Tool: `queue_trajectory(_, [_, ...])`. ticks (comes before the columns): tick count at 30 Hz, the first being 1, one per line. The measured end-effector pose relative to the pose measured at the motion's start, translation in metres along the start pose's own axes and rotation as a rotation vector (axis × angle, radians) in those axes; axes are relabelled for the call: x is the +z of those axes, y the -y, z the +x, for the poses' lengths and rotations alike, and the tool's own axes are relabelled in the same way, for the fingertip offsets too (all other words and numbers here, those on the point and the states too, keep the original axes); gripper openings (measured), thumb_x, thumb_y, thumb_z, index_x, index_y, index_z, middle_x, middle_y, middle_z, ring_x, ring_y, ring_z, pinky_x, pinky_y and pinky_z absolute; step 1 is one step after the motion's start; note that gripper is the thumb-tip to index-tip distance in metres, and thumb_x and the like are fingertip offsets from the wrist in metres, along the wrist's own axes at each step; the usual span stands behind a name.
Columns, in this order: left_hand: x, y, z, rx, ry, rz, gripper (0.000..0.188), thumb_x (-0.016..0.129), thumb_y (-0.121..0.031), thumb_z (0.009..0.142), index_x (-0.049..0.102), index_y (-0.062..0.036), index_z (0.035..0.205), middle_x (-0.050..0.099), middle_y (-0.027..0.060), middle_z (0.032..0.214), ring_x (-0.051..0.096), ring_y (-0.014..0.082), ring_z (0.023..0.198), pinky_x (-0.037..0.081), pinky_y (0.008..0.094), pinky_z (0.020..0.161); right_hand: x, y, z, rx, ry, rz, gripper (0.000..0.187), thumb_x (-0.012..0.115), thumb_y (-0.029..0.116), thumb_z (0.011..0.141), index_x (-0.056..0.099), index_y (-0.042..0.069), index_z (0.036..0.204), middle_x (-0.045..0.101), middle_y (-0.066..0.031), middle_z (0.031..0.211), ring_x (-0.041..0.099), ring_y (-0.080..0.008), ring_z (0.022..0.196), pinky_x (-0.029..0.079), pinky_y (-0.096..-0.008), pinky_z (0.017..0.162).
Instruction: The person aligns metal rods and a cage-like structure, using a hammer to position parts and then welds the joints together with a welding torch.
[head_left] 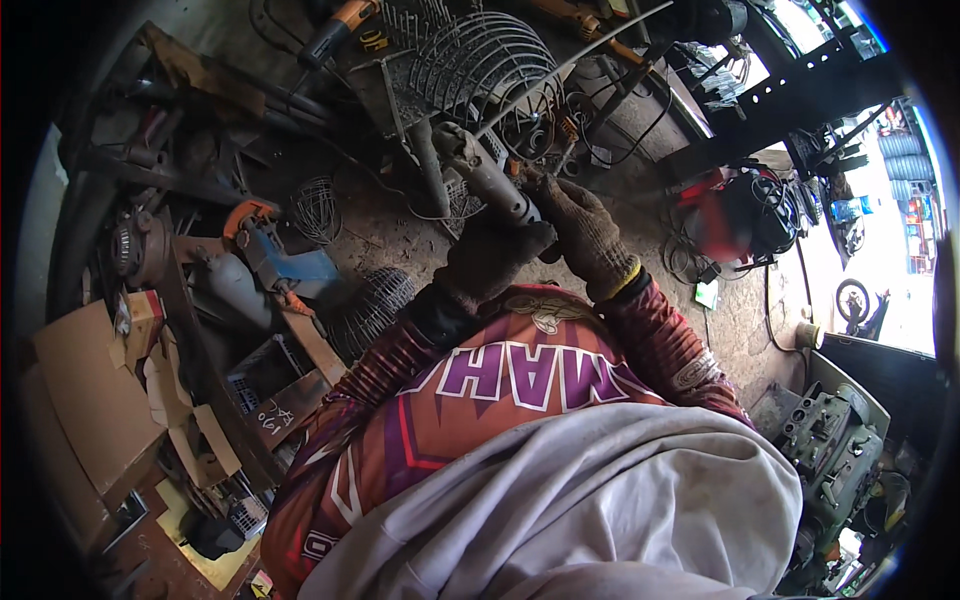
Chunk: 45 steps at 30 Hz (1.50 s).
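Head view shows the gloved left hand (492, 258), its grip closed around the near end of a grey metal tube (492, 182) whose far end reaches the cluttered bench's (388, 92) near edge. Beside it, the gloved right hand (590, 222) curls; whether its grip holds anything cannot be told. A round wire guard (470, 62) lies farther back.

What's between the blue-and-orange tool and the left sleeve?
Head view: a dark wire bundle, between the blue-and-orange tool and left sleeve.
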<state>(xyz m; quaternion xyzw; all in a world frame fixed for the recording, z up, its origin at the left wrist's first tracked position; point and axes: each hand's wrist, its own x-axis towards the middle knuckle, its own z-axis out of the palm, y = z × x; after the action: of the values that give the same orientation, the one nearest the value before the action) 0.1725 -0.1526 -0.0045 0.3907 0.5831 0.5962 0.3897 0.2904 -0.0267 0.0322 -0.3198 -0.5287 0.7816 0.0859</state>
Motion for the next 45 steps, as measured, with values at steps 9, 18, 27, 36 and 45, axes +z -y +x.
queue_trajectory(9, [-0.022, 0.001, -0.012, -0.056, -0.021, -0.371, 0.027, 0.067, -0.018, 0.090, 0.060, -0.0025, 0.111, 0.068, 0.0095, 0.097, 0.067, 0.0195, 0.094, 0.054, 0.0358, 0.086, -0.063, -0.042, 0.021, -0.389, -0.479, 0.215, 0.035, 0.055, 0.041, 0.103, 0.061, 0.007, 0.109, 0.063, -0.0035, 0.079, 0.064, -0.0171, 0.070, 0.055, -0.0327, 0.064])
queue_trajectory(18, [-0.077, 0.007, -0.019, -0.002, -0.349, -0.428, 0.021, 0.067, -0.018, 0.088, 0.055, -0.0065, 0.101, 0.060, 0.0069, 0.083, 0.062, 0.0198, 0.072, 0.057, 0.0395, 0.069, -0.067, -0.005, -0.004, -0.115, -0.224, 0.047, 0.028, 0.057, 0.034, 0.102, 0.059, 0.006, 0.104, 0.058, -0.0019, 0.074, 0.060, -0.0155, 0.063, 0.051, -0.0298, 0.060])
queue_trajectory(27, [-0.096, -0.012, -0.002, 0.119, -0.524, -0.391, 0.048, 0.070, -0.005, 0.085, 0.045, -0.0017, 0.127, 0.059, 0.0047, 0.081, 0.062, 0.0158, 0.067, 0.055, 0.0330, 0.064, -0.049, -0.041, -0.013, 0.067, -0.282, -0.098, 0.035, 0.062, 0.038, 0.099, 0.064, 0.005, 0.107, 0.058, 0.0002, 0.073, 0.053, -0.0082, 0.057, 0.045, -0.0240, 0.052])
queue_trajectory(36, [-0.095, 0.008, 0.018, 0.084, -0.475, -0.372, 0.044, 0.069, -0.010, 0.089, 0.047, -0.0047, 0.127, 0.058, 0.0042, 0.089, 0.061, 0.0152, 0.076, 0.055, 0.0327, 0.068, -0.065, 0.020, 0.022, -0.316, -0.230, -0.434, 0.036, 0.063, 0.022, 0.099, 0.061, 0.003, 0.129, 0.063, 0.0001, 0.088, 0.058, -0.0075, 0.070, 0.049, -0.0238, 0.060])
queue_trajectory(45, [-0.109, 0.011, 0.033, 0.014, -0.590, -0.347, 0.047, 0.065, -0.007, 0.088, 0.046, -0.0037, 0.131, 0.057, 0.0058, 0.094, 0.065, 0.0199, 0.084, 0.060, 0.0376, 0.074, -0.056, 0.045, 0.050, -0.464, -0.355, -0.829, 0.032, 0.070, 0.017, 0.092, 0.065, 0.002, 0.119, 0.072, -0.0134, 0.095, 0.072, -0.0234, 0.082, 0.055, -0.0335, 0.073])
